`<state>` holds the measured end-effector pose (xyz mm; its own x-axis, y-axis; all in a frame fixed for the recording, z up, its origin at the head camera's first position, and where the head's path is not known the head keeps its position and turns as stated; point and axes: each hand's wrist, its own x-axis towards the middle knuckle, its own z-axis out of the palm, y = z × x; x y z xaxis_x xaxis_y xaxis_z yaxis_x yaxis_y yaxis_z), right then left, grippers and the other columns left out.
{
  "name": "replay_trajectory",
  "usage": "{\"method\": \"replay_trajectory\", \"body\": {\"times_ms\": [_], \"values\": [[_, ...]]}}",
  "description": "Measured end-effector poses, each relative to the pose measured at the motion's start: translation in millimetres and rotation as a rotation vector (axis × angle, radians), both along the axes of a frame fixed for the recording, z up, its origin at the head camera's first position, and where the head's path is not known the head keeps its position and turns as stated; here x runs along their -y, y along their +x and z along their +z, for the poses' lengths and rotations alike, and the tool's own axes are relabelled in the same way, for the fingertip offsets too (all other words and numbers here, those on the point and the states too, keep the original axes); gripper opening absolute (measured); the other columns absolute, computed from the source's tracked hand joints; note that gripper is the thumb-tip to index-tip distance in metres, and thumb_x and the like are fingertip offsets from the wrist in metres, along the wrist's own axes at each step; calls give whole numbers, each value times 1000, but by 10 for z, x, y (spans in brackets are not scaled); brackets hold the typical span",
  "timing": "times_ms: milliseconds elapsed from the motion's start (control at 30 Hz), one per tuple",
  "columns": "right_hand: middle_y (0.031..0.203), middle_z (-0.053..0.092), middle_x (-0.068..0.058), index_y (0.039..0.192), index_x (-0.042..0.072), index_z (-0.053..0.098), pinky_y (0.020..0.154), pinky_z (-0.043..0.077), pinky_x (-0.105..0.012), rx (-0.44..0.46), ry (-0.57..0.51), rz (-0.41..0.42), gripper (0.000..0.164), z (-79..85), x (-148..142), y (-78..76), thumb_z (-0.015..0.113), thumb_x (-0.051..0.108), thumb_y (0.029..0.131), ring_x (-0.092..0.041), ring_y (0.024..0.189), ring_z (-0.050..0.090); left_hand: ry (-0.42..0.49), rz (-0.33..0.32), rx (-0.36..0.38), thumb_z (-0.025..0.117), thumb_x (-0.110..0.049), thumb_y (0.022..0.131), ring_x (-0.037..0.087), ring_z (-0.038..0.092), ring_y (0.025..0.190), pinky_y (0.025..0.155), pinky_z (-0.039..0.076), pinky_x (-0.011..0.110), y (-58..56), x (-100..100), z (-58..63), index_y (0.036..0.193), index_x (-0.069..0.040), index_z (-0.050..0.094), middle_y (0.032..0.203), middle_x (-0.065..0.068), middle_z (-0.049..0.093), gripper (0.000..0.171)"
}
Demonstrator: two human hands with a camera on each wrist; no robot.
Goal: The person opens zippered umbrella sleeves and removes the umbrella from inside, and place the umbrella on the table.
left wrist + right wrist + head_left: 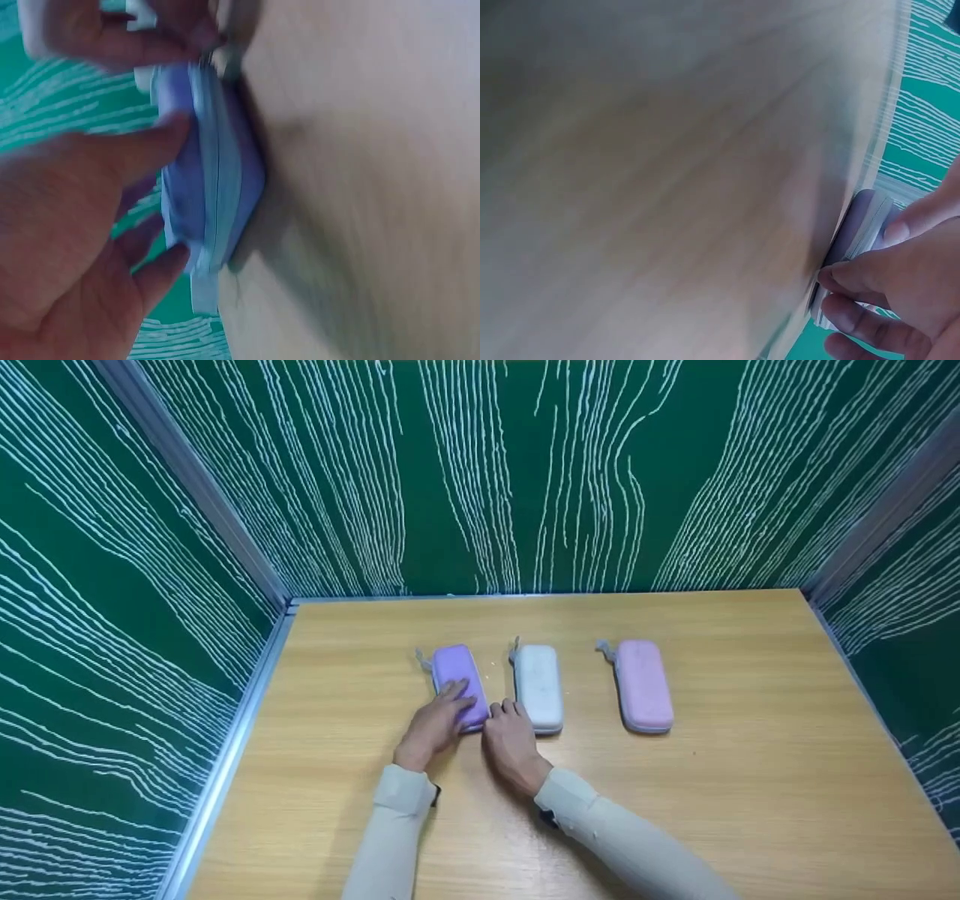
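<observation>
A purple zip case [453, 660] lies on the table, its grey wrist loop [424, 660] at the far left corner. My left hand [433, 727] holds it at the near end, fingers spread over the top. In the left wrist view, the thumb and fingers rest on the purple case [180, 187] beside its pale blue zipper [217, 172]. My right hand [514, 741] is at the case's near right corner, thumb and forefinger pinching the zipper pull [204, 58]. The right wrist view shows the right hand [907, 289] against the case's side; its fingertips largely cover the pull.
Just right of the hands lies a white zip case [540, 682], close to the right knuckles. Farther right is a pink zip case [645, 686]. Green walls [465, 472] with white wavy lines enclose the wooden table [750, 780] at the back and sides.
</observation>
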<state>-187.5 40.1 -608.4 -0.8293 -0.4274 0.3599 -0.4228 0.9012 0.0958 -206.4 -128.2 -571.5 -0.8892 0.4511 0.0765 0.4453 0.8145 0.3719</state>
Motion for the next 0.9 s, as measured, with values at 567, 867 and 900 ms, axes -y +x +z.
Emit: {"method": "replay_trajectory", "body": {"times_ms": [567, 867, 900], "values": [[82, 65, -6, 78, 7, 77, 80, 48, -37, -67, -28, -11, 10, -15, -27, -13, 71, 7, 85, -27, 85, 58, 0, 59, -61, 70, -3, 97, 40, 47, 147, 119, 42, 50, 72, -93, -97, 140, -1, 66, 157, 19, 53, 43], [84, 66, -7, 79, 6, 79, 77, 48, -38, -62, -48, -1, 10, -9, -24, 13, 71, 6, 86, -27, 84, 58, 17, 109, -74, 67, -4, 100, 44, 50, 145, 116, 46, 52, 86, -209, -136, 138, 0, 67, 155, 22, 54, 38], [85, 66, -8, 79, 6, 79, 77, 48, -38, -56, -48, -1, 11, -9, -24, 15, 70, 6, 86, -27, 84, 58, 13, 116, -79, 67, -5, 100, 44, 50, 144, 116, 46, 52, 89, -219, -140, 138, 0, 67, 155, 22, 54, 39]]}}
